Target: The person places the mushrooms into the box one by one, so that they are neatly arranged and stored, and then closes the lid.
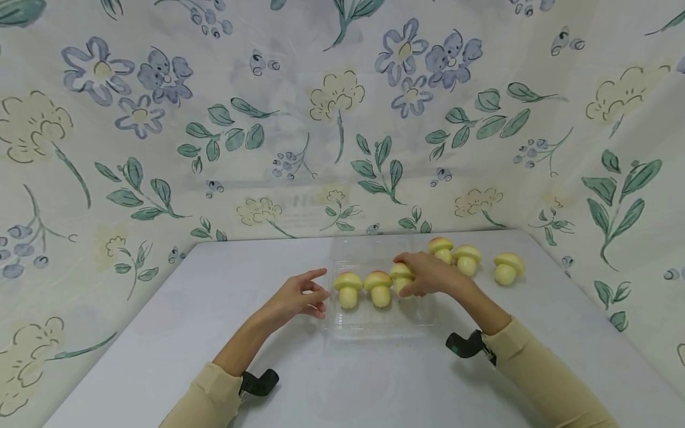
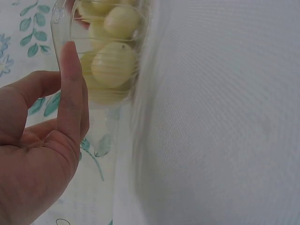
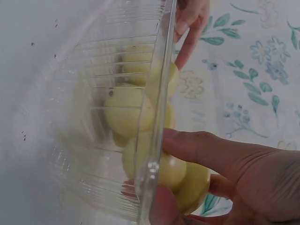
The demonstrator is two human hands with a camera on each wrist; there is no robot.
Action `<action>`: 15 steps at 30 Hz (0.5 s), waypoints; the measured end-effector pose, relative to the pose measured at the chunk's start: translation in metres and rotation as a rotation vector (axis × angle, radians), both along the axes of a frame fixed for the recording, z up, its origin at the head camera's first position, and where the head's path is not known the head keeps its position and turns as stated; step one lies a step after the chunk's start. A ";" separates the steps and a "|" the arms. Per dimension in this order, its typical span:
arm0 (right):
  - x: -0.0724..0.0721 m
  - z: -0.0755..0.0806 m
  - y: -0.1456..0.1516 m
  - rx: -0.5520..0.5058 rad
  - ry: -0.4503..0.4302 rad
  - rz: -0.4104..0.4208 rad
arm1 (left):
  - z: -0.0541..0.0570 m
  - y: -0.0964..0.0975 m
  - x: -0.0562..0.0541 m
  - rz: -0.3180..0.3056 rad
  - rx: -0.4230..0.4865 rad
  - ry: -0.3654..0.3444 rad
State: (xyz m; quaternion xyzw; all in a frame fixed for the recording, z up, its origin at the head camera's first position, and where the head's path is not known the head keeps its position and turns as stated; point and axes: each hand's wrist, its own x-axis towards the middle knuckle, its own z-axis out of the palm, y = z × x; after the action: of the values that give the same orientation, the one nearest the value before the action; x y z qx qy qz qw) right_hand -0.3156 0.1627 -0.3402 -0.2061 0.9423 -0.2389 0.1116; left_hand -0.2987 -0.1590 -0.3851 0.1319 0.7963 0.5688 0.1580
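Note:
A clear plastic box (image 1: 348, 324) stands on the table with three yellow mushrooms with reddish-topped caps in a row in it: a left one (image 1: 348, 291), a middle one (image 1: 380, 290) and a right one (image 1: 399, 274). My right hand (image 1: 428, 273) grips the right mushroom between thumb and fingers, hiding part of it. The right wrist view has the thumb (image 3: 197, 147) against this mushroom (image 3: 194, 187), by the box rim. My left hand (image 1: 297, 298) is at the box's left side, fingers loosely extended; in the left wrist view a fingertip (image 2: 70, 58) touches the box wall.
Three more mushrooms stand on the table behind and right of the box: one at the back (image 1: 441, 249), one beside it (image 1: 467, 260) and one farther right (image 1: 507, 268). Flower-printed cloth (image 1: 299, 148) rises behind the white table (image 1: 374, 380).

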 end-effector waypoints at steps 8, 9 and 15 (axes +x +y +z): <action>-0.001 0.002 0.000 -0.016 -0.027 -0.015 | -0.001 -0.001 -0.002 -0.001 0.005 -0.007; -0.001 0.002 0.000 -0.024 -0.035 -0.023 | -0.001 -0.001 -0.002 -0.001 0.005 -0.007; -0.002 0.001 0.000 -0.051 -0.066 -0.058 | -0.002 -0.001 -0.002 -0.001 0.001 -0.003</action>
State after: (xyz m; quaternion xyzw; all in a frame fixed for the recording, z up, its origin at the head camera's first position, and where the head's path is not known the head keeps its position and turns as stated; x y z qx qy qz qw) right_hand -0.3172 0.1624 -0.3391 -0.1734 0.9374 -0.2724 0.1302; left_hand -0.3008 -0.1598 -0.3869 0.1316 0.7957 0.5693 0.1595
